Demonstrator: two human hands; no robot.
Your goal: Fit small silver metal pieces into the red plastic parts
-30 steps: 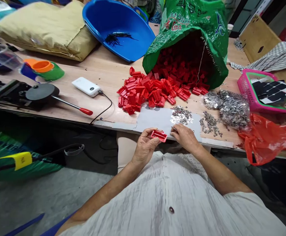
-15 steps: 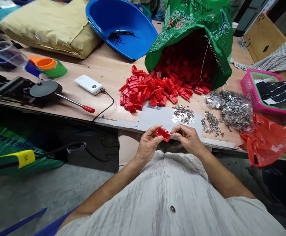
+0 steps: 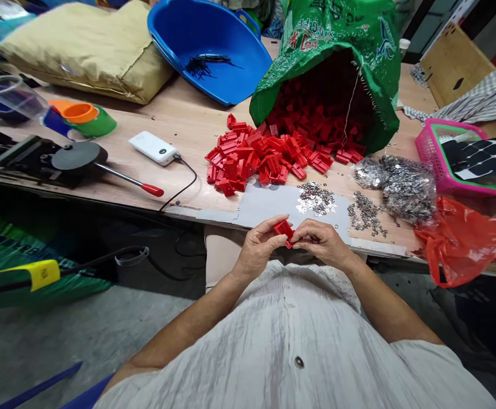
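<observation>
A small red plastic housing is held in front of my body at the table's front edge. My left hand grips it between thumb and fingers from the left. The fingers of my right hand are pinched at its right end; whether they hold a small part there is hidden. Just beyond my hands, a pile of shiny small metal pieces lies on a grey sheet. Farther back is a heap of similar red housings, spilling from a green woven sack.
Small metal parts and plastic bags of metal pieces lie to the right, near a pink basket and red plastic bag. To the left are a white power bank and a red-tipped lever press. Behind stands a blue basin.
My right hand has moved left onto the red housing, its fingertips now pressed at the housing's end. The housing is tilted more steeply in my left hand.
</observation>
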